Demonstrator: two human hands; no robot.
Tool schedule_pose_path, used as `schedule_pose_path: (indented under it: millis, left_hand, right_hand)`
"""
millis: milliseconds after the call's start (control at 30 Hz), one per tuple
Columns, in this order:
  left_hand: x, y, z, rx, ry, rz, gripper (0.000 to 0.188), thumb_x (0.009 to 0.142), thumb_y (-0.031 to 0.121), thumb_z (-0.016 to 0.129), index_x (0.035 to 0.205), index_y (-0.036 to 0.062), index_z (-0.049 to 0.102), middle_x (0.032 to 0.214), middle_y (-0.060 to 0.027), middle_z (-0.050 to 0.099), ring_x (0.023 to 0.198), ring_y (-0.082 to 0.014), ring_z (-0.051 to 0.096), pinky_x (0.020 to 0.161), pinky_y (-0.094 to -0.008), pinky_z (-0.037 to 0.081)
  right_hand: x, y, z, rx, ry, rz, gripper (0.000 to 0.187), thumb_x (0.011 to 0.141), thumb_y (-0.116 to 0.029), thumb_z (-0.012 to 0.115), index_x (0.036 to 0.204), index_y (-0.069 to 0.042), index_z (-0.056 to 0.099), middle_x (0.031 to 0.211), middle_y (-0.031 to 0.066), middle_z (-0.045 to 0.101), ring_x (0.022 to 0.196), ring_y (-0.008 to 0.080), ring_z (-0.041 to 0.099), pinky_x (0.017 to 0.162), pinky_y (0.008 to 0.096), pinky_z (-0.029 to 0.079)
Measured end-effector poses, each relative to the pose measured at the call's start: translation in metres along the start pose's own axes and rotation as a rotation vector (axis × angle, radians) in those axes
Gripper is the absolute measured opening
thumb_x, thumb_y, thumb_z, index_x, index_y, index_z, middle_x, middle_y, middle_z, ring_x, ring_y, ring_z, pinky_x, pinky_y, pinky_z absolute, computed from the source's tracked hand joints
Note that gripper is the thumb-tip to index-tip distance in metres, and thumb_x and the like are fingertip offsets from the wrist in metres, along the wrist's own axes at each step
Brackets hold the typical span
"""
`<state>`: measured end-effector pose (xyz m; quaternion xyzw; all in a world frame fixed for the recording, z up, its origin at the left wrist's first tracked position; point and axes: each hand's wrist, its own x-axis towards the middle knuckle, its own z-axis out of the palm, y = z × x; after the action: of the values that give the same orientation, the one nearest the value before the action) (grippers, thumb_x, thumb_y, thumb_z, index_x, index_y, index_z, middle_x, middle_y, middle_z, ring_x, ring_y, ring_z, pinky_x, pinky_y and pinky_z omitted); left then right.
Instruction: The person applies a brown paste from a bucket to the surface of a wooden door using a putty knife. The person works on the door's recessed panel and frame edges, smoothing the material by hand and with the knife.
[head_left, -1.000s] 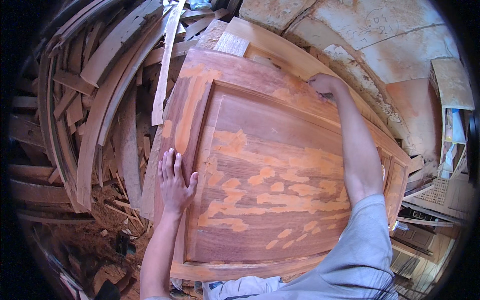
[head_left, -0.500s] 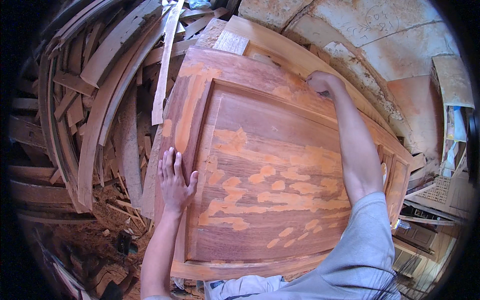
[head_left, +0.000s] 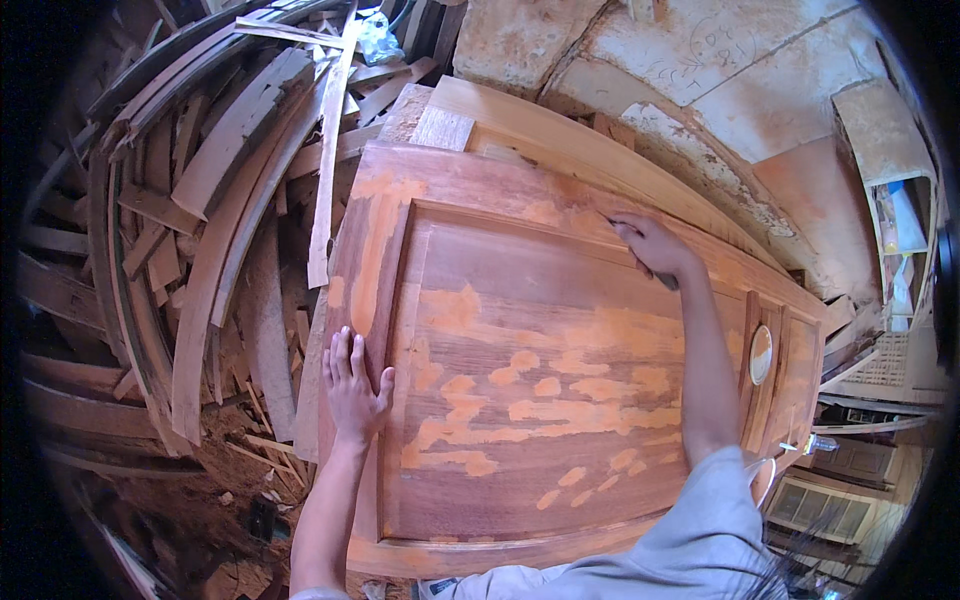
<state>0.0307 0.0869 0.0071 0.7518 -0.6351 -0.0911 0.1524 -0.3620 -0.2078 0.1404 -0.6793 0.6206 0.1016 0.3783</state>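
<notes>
A brown panelled door (head_left: 550, 335), blotched with orange patches (head_left: 600, 412), stretches before me beneath both arms, its far side angled away to the right. A heap of scrap wood (head_left: 245, 170) crowds its left side, and a pale wooden panel (head_left: 570, 125) runs along its far edge. My left grip (head_left: 357, 392) lies flat on the door's left border, fingers straight, thumb apart. My right grip (head_left: 655, 247) is curled closed over the far border. A round white dish (head_left: 760, 374) sits right of my forearm. Smallest is the slim tool (head_left: 668, 281) clamped in my right grip, mostly hidden by it.
</notes>
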Motion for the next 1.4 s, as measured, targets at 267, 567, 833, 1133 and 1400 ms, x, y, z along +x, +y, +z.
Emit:
schedule_pose_path:
  millis: [267,567,833,1133,1400]
  left_hand:
    - [0.002,0.006,0.006,0.018,-0.001,0.009,0.065,0.091,0.037,0.058,0.143,0.0017,0.039,0.153,-0.0205,0.033,0.144,-0.0367,0.028,0.119,-0.0508,0.018]
    - [0.003,0.008,0.003,0.043,-0.031,0.000,0.064,0.092,0.037,0.056,0.143,0.0023,0.039,0.153,-0.0205,0.033,0.144,-0.0375,0.028,0.119,-0.0517,0.018]
    - [0.003,0.008,0.001,0.035,-0.037,-0.016,0.064,0.093,0.038,0.057,0.143,0.0034,0.039,0.153,-0.0201,0.033,0.144,-0.0376,0.028,0.119,-0.0514,0.019]
    - [0.003,0.005,0.002,0.012,-0.042,-0.020,0.066,0.091,0.038,0.059,0.143,0.0025,0.039,0.153,-0.0204,0.032,0.144,-0.0370,0.029,0.119,-0.0515,0.020]
    - [0.003,0.003,0.004,-0.001,-0.041,-0.012,0.067,0.091,0.038,0.059,0.143,0.0017,0.038,0.153,-0.0211,0.032,0.144,-0.0365,0.028,0.119,-0.0509,0.018]
  right_hand:
    - [0.007,0.046,0.068,0.364,0.368,0.106,0.040,0.100,-0.027,0.054,0.138,-0.015,0.054,0.072,0.0110,0.061,0.055,0.0183,0.059,0.051,0.0357,0.050]
    - [0.080,0.012,-0.004,-0.415,0.109,-0.053,0.033,0.097,-0.028,0.046,0.107,-0.005,0.067,0.077,0.0161,0.068,0.062,0.0264,0.065,0.059,0.0421,0.053]
    - [0.142,-0.034,-0.039,-0.460,-0.075,0.093,0.015,0.075,-0.012,0.057,0.072,-0.004,0.069,0.074,0.0149,0.068,0.066,0.0254,0.065,0.057,0.0426,0.048]
    - [0.190,-0.030,-0.028,-0.592,-0.227,0.086,0.012,0.077,-0.020,0.058,0.079,-0.009,0.062,0.075,0.0103,0.066,0.065,0.0213,0.063,0.058,0.0386,0.048]
    - [0.168,-0.059,-0.032,-0.645,-0.234,0.259,0.013,0.077,-0.018,0.053,0.076,-0.011,0.063,0.077,0.0104,0.067,0.069,0.0218,0.064,0.062,0.0421,0.050]
